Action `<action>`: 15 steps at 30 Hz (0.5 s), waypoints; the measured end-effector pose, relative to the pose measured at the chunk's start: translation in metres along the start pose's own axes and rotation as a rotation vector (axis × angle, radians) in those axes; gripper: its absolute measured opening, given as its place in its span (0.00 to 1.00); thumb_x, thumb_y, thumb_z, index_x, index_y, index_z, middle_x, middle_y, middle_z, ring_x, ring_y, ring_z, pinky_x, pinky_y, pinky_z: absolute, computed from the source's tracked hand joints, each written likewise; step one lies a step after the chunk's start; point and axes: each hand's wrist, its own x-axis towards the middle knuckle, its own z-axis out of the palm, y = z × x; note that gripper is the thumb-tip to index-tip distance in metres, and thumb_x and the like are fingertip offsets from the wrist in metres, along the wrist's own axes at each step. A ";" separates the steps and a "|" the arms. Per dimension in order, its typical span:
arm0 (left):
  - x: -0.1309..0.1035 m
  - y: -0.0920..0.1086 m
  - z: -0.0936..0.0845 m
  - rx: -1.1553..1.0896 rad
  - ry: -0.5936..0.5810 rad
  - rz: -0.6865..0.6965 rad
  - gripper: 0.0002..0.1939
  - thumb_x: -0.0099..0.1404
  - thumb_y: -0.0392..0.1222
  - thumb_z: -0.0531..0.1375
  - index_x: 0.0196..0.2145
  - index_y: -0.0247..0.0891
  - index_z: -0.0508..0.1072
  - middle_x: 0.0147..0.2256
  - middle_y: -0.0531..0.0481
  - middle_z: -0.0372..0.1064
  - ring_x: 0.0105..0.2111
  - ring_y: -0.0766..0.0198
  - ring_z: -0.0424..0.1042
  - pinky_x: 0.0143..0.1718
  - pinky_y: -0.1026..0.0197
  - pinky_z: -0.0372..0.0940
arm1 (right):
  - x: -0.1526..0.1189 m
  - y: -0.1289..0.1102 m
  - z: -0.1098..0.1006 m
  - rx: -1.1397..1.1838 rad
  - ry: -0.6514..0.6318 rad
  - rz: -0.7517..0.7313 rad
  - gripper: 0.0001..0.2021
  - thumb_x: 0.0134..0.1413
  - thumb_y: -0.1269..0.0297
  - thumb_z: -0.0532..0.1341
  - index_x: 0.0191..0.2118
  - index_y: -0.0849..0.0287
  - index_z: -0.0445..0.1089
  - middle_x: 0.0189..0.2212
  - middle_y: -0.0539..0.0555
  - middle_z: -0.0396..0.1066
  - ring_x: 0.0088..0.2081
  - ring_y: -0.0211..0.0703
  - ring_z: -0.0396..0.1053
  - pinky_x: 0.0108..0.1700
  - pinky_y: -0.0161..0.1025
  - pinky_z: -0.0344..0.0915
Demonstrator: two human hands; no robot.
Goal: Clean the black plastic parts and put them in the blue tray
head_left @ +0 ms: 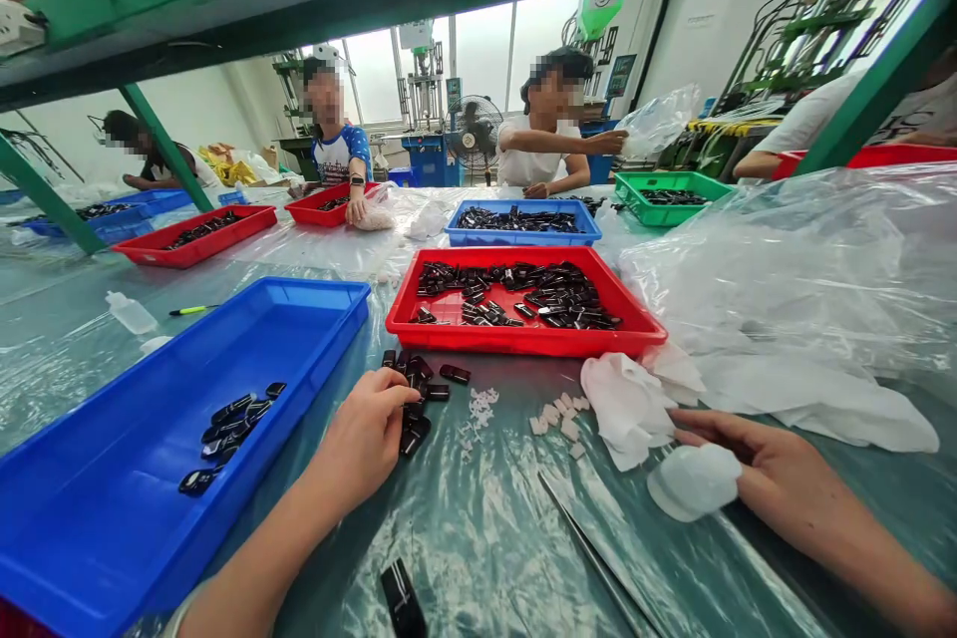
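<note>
Only readable writing here is a circled 5 on the green sign (602, 0) hanging up by the windows; the small panel (620, 75) under it has print too tiny to make out. Now the hands: the left hand (364, 439) reaches in from the lower left, forearm angled up over the plastic-covered table (478, 528), fingers curled down and pinching at a little heap of glossy black parts (416, 389) just in front of the red tray (523, 304). Can't tell if it has actually lifted one, the fingertips cover that. The right hand (755, 464) lies low on the table at the right, fingers stretched flat toward the left, resting on a white cloth pad (694, 480), loosely open rather than gripping. Beside it sits a crumpled white cloth (626, 404), and between the two hands there's a scatter of small white bits (557, 414). Metal tweezers (590, 548) lie on the table toward the bottom edge, and one stray black piece (402, 598) sits near the left forearm. The big blue tray (97, 508) to the left holds a handful of the same black parts. Across the table other people work over more red, blue and green trays.
</note>
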 end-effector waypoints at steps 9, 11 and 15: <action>-0.008 0.012 -0.007 0.156 -0.234 0.052 0.12 0.59 0.41 0.53 0.40 0.39 0.70 0.35 0.49 0.64 0.35 0.60 0.66 0.32 0.60 0.60 | -0.002 -0.009 -0.001 -0.024 0.043 0.112 0.22 0.29 0.50 0.59 0.35 0.53 0.75 0.34 0.50 0.77 0.38 0.56 0.73 0.38 0.43 0.67; -0.008 0.014 -0.005 0.208 -0.233 0.032 0.12 0.60 0.38 0.50 0.38 0.38 0.70 0.35 0.48 0.63 0.32 0.60 0.67 0.29 0.60 0.59 | -0.002 -0.010 -0.001 -0.026 0.056 0.115 0.22 0.28 0.51 0.58 0.34 0.53 0.75 0.34 0.50 0.77 0.39 0.56 0.73 0.38 0.43 0.67; -0.008 0.017 -0.001 0.240 -0.206 0.008 0.13 0.60 0.33 0.45 0.32 0.36 0.69 0.33 0.45 0.63 0.31 0.57 0.67 0.26 0.59 0.57 | -0.001 -0.012 -0.001 -0.035 0.061 0.100 0.21 0.29 0.51 0.59 0.33 0.53 0.75 0.34 0.51 0.77 0.39 0.57 0.72 0.38 0.43 0.67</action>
